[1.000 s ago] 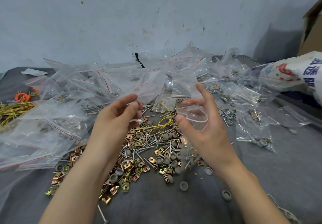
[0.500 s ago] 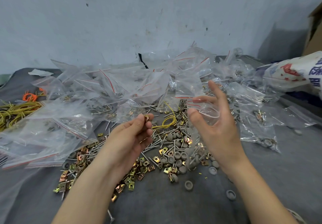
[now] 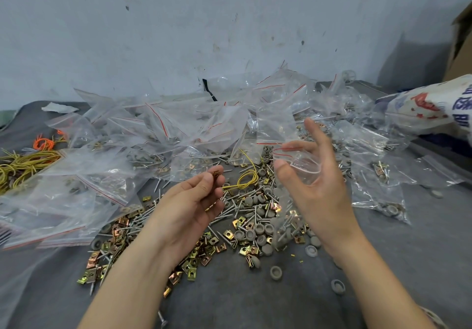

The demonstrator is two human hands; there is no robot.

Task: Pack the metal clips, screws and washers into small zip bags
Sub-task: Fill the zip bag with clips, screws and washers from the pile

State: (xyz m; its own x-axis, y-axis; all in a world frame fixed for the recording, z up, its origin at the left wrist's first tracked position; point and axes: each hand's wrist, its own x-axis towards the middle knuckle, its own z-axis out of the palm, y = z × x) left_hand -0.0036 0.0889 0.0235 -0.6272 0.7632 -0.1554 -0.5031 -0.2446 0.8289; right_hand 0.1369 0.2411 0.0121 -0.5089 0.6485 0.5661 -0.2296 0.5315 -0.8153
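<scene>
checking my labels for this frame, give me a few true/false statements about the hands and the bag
1. The right hand holds a clear zip bag with its mouth open. True.
2. The left hand is empty. False: it pinches a metal clip.
3. A yellow wire loop lies on the loose hardware between the hands. True.
4. The metal clip is inside the held bag. False: it is at the left fingertips, outside the bag.

1 left hand [image 3: 190, 206], 1 right hand [image 3: 315, 190], 1 held zip bag [image 3: 304, 166], 1 pinched clip [image 3: 216, 174], 1 printed sack [image 3: 429, 108].
</scene>
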